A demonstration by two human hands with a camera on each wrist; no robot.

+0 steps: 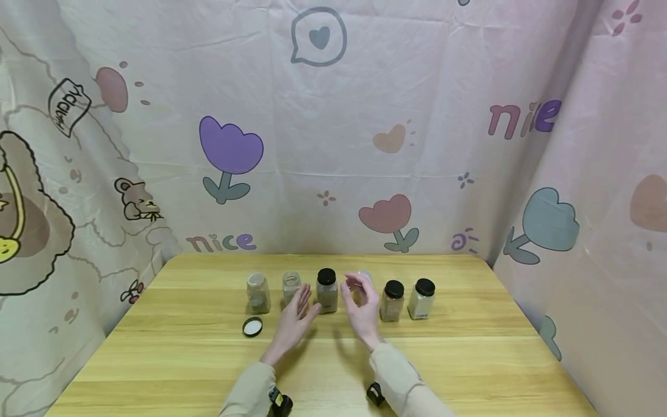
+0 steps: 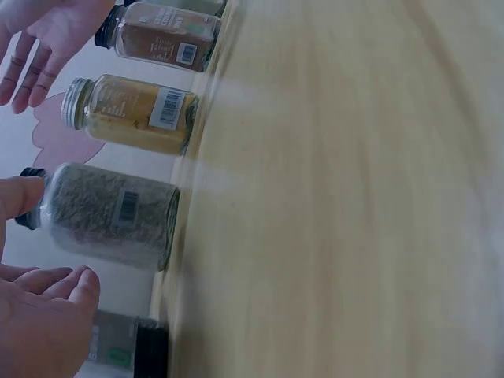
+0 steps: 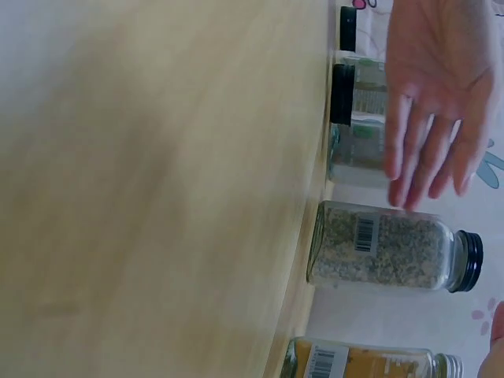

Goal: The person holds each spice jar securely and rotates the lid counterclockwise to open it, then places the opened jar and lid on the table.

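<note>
My left hand [image 1: 294, 324] hovers with extended fingers and spread thumb before an open-topped glass jar [image 1: 289, 281]. Opposite it, my right hand [image 1: 363, 307] is raised with loosely bent fingers, partly hiding a silver-lidded jar of orange-yellow spice [image 2: 142, 116]. Between the hands stands a black-lidded jar of grey-green flakes [image 1: 327, 295]. In the left wrist view the left thumb overlaps its lid; contact cannot be told. Neither hand holds anything. A black part [image 3: 342, 94] sits low by the jar behind the left hand.
At the left end stands a jar with a pale top [image 1: 257, 294]; a black lid with white lining [image 1: 252, 327] lies before it. To the right are a black-lidded brown jar [image 1: 392, 302] and a black-lidded pale jar [image 1: 421, 300]. A patterned curtain [image 1: 312, 220] hangs behind the table.
</note>
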